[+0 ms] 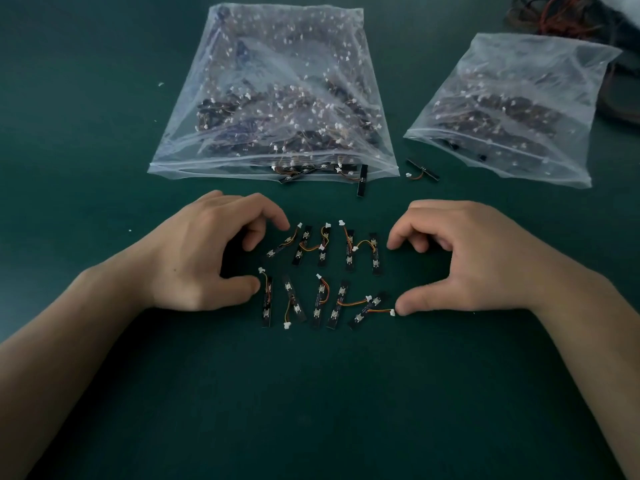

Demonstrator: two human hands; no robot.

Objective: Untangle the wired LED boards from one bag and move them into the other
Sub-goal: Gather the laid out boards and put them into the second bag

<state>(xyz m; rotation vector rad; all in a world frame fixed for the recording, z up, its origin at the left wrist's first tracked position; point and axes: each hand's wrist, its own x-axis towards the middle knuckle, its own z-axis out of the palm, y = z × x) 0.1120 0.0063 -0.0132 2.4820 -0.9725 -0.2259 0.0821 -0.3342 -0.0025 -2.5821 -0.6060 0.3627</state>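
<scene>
Green tabletop (311, 410) bears black, orange-wired LED boards (375, 255) between left hand (194, 251) and right hand (474, 258), both relaxed, empty

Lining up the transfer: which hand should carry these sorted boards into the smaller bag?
Right, probably. The right hand lies nearer the smaller bag, below its mouth; the left hand would have to cross over the boards.

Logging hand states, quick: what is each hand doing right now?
Left hand: open, loosely curled, holding nothing, beside the laid-out LED boards.
Right hand: open, loosely curled, holding nothing; thumb tip at a white connector.
</scene>
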